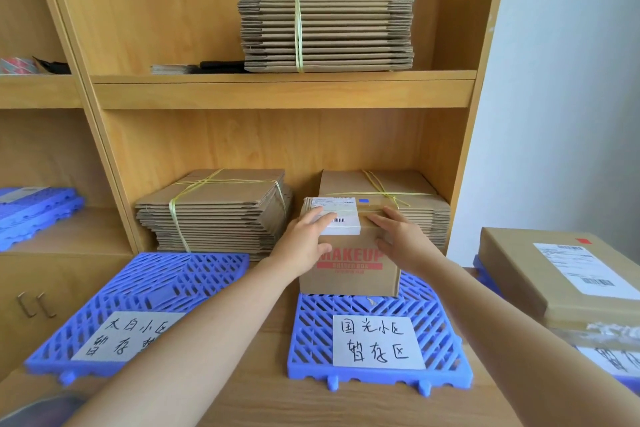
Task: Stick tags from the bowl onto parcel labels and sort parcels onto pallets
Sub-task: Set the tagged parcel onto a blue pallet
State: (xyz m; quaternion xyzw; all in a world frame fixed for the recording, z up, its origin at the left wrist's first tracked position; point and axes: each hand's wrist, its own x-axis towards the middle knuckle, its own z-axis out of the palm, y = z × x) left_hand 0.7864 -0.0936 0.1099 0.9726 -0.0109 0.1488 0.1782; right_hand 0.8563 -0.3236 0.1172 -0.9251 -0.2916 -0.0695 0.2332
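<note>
Small cardboard parcel (349, 263) printed "MAKEUP" in red, seated on the far half of the middle blue pallet (377, 333), back edge close against the bundled flat cartons (391, 204) on the lower shelf, so little room behind. Left hand (304, 246) spread flat over the parcel's top left corner, fingers lying across the white shipping label (337, 213), thumb down the front face; right hand (401, 239) cupped open around the top right edge, fingers on the lid, palm against the side. Both hands pressed to the box, neither curled closed. Small blue tag (363, 200) stuck on the lid just beyond the label. Near half of that pallet free apart from a handwritten paper sign (377, 341). To the left, a second blue pallet (145, 305), bare but for its own sign (128, 336), partly covered by the left forearm; a strip of wooden tabletop (277, 319) between the two pallets. To the right, a larger flat parcel (554, 274) with a label and a red tag (583, 241), close beside the right forearm, narrowing the room on that side. Another tied carton bundle (214, 208) behind the left pallet, a taller one (325, 10) on the upper shelf. Spare blue pallets (34, 211) stacked in the left compartment.
</note>
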